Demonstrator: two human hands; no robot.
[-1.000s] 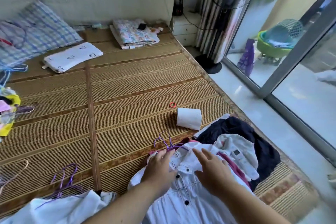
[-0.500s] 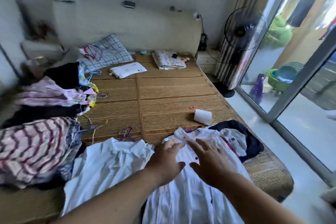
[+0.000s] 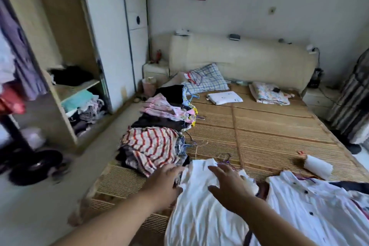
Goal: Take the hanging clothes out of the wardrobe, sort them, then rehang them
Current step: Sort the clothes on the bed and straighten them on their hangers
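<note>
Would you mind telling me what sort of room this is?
A home bedroom, most likely: a bed with a padded headboard, an open wardrobe beside it, and clothes piled on the bed.

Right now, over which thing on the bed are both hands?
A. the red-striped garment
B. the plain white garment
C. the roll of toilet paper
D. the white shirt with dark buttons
B: the left hand is at the left edge of the plain white garment and the right hand is spread above it; the white shirt with dark buttons lies further right, under neither hand.
</note>
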